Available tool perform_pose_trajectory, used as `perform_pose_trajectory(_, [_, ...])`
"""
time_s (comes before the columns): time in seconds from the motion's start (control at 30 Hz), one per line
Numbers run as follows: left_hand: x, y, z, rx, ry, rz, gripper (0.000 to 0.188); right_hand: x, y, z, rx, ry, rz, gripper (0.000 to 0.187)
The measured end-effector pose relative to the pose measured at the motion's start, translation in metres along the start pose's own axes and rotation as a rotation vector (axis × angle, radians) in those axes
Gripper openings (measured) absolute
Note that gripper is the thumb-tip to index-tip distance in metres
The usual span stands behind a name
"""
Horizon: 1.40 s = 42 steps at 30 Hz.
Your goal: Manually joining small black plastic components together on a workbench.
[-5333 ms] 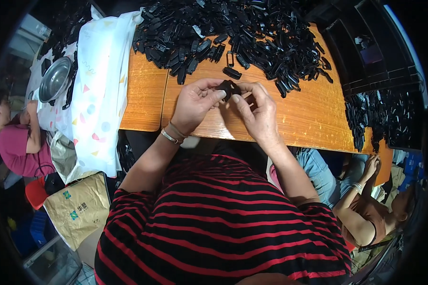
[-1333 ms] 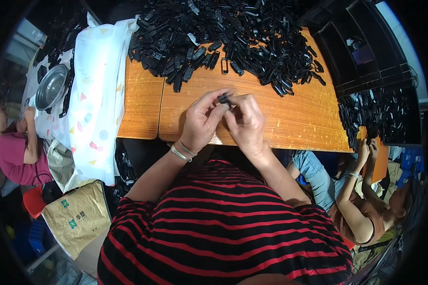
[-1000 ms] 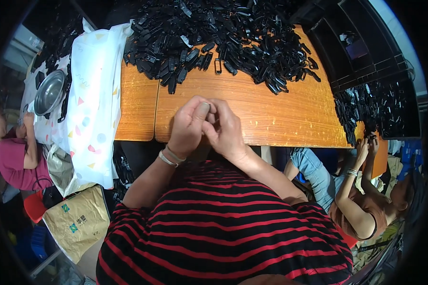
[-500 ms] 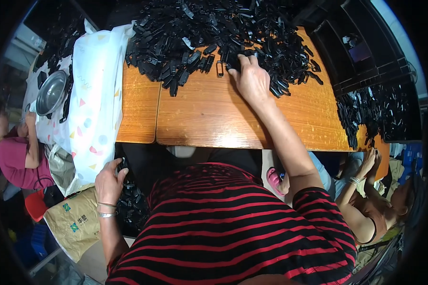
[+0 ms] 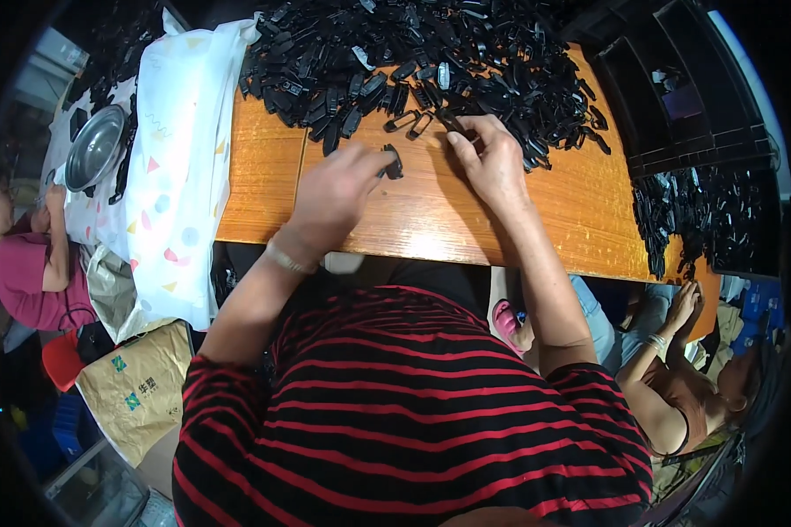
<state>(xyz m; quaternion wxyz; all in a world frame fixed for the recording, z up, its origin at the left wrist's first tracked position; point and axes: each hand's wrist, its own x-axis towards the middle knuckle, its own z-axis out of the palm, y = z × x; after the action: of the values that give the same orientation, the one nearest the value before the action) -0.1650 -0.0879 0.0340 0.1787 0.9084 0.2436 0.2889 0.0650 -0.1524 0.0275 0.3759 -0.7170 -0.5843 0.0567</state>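
So our dark clip-like piece [image 5: 449, 121] sits around 1 o'clock from the middle of the view, pinched between the thumb and fingers of our right hand [image 5: 494, 165]. Our left hand [image 5: 336, 186], kinda blurry at 11, has curled fingers with a small black piece [image 5: 395, 162] at the tips; we can't tell how firmly it's held. Two thin black frames [image 5: 420, 126] lie at 12 on our tabletop [image 5: 571, 211], just below a huge black pile [image 5: 413, 53]. Metal bowl's [image 5: 95, 147] at 10.
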Motion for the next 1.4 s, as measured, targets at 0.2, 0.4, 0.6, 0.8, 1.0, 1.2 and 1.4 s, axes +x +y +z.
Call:
perform_pose_trajectory(0.2, [0.012,-0.016,0.011,-0.073,-0.11,-0.013,0.023,-0.034,0.003,-0.024,0.066,-0.166,0.07,0.017])
perform_pose_trajectory(0.4, [-0.008,-0.02,0.003,-0.064,-0.134,0.005,0.025,-0.053,-0.006,-0.013,0.103,-0.214,0.058,0.018])
perform_pose_trajectory(0.6, [-0.003,-0.026,-0.005,0.056,-0.228,0.243,0.019,-0.055,-0.017,-0.003,0.113,-0.254,0.028,0.022])
perform_pose_trajectory(0.8, [-0.005,-0.028,0.0,-0.028,-0.192,0.22,0.016,-0.06,-0.025,0.003,0.206,-0.257,0.065,0.02])
perform_pose_trajectory(1.0, [-0.017,-0.013,0.018,-0.953,-0.123,-0.471,0.01,-0.061,-0.037,0.014,0.492,-0.278,0.244,0.017])
perform_pose_trajectory(1.2, [-0.007,0.004,0.026,-1.401,0.131,-0.551,0.02,-0.055,-0.049,0.019,0.546,-0.107,0.152,0.02])
perform_pose_trajectory(1.4, [-0.011,0.002,0.024,-1.31,0.071,-0.518,0.03,-0.051,-0.059,0.019,0.459,-0.094,0.065,0.021])
